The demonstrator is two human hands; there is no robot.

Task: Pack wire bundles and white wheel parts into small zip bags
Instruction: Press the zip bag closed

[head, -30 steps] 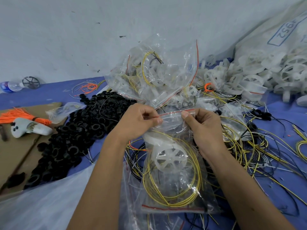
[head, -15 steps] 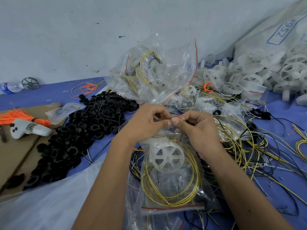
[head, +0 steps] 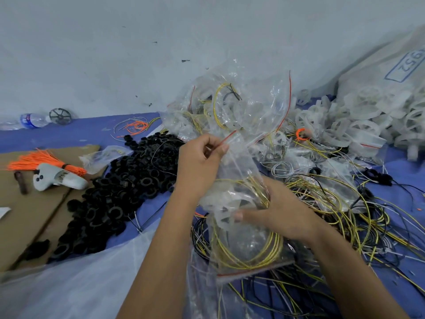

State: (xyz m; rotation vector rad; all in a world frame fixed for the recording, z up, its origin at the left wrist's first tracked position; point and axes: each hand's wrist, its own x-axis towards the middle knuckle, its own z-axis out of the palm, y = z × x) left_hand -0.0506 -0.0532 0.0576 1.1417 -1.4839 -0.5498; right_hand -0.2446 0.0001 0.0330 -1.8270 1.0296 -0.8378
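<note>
My left hand pinches the red-striped top edge of the small zip bag between thumb and fingers, holding that corner up in front of me. The bag hangs down and to the right from that pinch, so its body lies below my left hand and across to my right one. My right hand wraps the bag's lower middle from the right side, thumb pointing left across the plastic, fingers curled behind it. Inside, a coil of yellow wire sags to the bottom, below my right thumb, and a white wheel part sits blurred between my two hands. Behind the bag stands a heap of filled bags. A pile of black rings lies to the left of my left forearm, and loose white wheels are heaped at the far right.
</note>
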